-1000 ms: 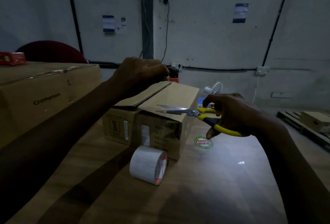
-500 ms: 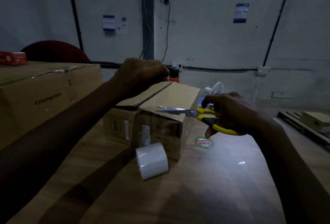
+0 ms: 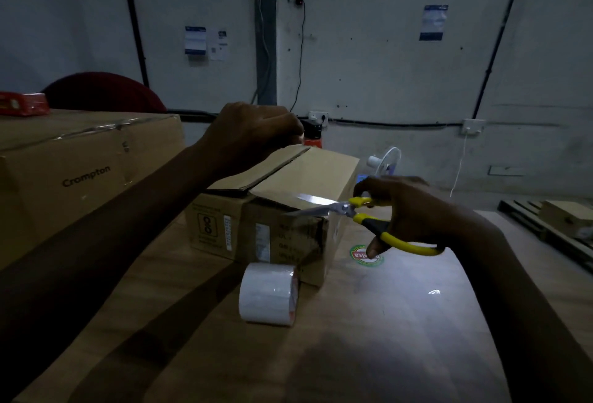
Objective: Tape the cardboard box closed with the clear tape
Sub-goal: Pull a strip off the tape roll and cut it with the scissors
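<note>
Clear tape roll (image 3: 268, 293) has spun round since a second ago and now sits just beside the cardboard box (image 3: 305, 174). Your left hand (image 3: 253, 139) curls on its far end, likely pinning it; can't tell the actual grip. Right hand (image 3: 404, 210) clutches the scissors (image 3: 345, 209) at the near edge, ready to snip.

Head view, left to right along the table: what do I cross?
Large box → tape roll → right hand → pallet. The small box and scissors overlap these, so both are left out.
</note>
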`<state>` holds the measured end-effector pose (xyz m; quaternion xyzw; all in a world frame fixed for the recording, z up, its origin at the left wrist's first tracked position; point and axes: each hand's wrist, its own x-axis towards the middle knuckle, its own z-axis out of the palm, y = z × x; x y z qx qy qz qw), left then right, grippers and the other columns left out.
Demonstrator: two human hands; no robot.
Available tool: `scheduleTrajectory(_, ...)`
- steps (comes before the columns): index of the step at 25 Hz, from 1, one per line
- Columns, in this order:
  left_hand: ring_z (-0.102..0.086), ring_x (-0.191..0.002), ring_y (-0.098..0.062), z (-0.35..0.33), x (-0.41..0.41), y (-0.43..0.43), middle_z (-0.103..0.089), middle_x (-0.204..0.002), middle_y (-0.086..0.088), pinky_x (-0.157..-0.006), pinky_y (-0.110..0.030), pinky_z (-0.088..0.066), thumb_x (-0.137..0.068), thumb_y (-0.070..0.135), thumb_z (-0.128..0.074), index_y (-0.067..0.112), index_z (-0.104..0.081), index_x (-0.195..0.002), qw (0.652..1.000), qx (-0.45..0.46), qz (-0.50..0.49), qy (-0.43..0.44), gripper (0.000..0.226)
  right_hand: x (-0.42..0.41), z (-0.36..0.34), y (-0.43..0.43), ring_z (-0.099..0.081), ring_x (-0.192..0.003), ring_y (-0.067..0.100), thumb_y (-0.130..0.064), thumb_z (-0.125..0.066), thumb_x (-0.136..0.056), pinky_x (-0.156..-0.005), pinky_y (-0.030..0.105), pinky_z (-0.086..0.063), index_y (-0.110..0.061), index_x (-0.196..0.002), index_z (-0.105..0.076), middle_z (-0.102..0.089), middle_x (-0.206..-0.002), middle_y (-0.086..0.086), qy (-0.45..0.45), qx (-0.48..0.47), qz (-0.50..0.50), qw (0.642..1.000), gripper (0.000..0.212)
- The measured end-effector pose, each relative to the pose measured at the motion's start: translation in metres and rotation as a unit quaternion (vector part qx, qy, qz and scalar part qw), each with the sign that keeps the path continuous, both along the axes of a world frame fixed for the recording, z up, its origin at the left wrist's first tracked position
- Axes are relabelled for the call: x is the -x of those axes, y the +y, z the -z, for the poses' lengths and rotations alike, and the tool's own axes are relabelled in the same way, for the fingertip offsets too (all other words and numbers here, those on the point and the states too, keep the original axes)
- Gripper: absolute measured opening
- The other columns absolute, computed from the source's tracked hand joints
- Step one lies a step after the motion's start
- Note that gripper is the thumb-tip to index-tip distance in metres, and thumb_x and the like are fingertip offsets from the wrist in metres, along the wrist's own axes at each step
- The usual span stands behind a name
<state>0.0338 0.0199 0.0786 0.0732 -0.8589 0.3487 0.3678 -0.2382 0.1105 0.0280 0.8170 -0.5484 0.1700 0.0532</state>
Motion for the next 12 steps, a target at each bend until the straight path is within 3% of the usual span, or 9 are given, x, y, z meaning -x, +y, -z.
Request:
scheduleTrajectory(5, -0.057, -0.053, -0.017, 0.003, 0.0, -0.001, -0.065, -0.074, -0.01, -0.055, -0.021, -0.036, -0.093, 0.025, -0.053, 0.016, -0.049, -0.103, 1.0, -0.004, -0.016, -0.012, 0.014, 0.008, 0.022, -0.017, -0.055, -0.107, 0.023, -0.058, -0.085, -0.048, -0.092, 0.038, -0.047, -0.027, -0.126, -0.047, -0.058, -0.12, 0.003, -0.077, 0.016, -0.04, 0.996, 0.092)
scheduleTrajectory(7, -0.059, -0.054, -0.02, 0.003, 0.0, -0.002, -0.065, -0.075, -0.01, -0.052, -0.024, -0.039, -0.093, 0.025, -0.053, 0.017, -0.049, -0.103, 1.0, -0.003, -0.012, -0.007, 0.014, 0.01, 0.025, -0.019, -0.054, -0.109, 0.023, -0.067, -0.078, -0.042, -0.092, 0.041, -0.049, -0.03, -0.127, -0.044, -0.056, -0.122, 0.003, -0.077, 0.027, -0.026, 0.996, 0.099)
scheduleTrajectory(9, -0.06, -0.055, -0.022, 0.002, 0.001, -0.002, -0.066, -0.077, -0.011, -0.051, -0.027, -0.044, -0.093, 0.026, -0.053, 0.017, -0.049, -0.103, 1.0, -0.014, -0.014, -0.003, 0.014, 0.014, 0.031, -0.02, -0.056, -0.109, 0.024, -0.063, -0.081, -0.042, -0.091, 0.042, -0.05, -0.028, -0.125, -0.045, -0.057, -0.121, 0.003, -0.122, 0.051, -0.033, 0.991, 0.097)
scheduleTrajectory(12, -0.062, -0.057, -0.023, 0.004, 0.003, -0.002, -0.067, -0.079, -0.011, -0.051, -0.033, -0.051, -0.093, 0.027, -0.053, 0.016, -0.051, -0.104, 1.0, -0.021, -0.01, 0.008, 0.015, 0.014, 0.041, -0.015, -0.058, -0.099, 0.014, -0.035, -0.096, -0.042, -0.082, 0.02, -0.049, -0.026, -0.115, -0.049, -0.06, -0.107, -0.005, -0.256, 0.08, -0.044, 0.962, 0.087)
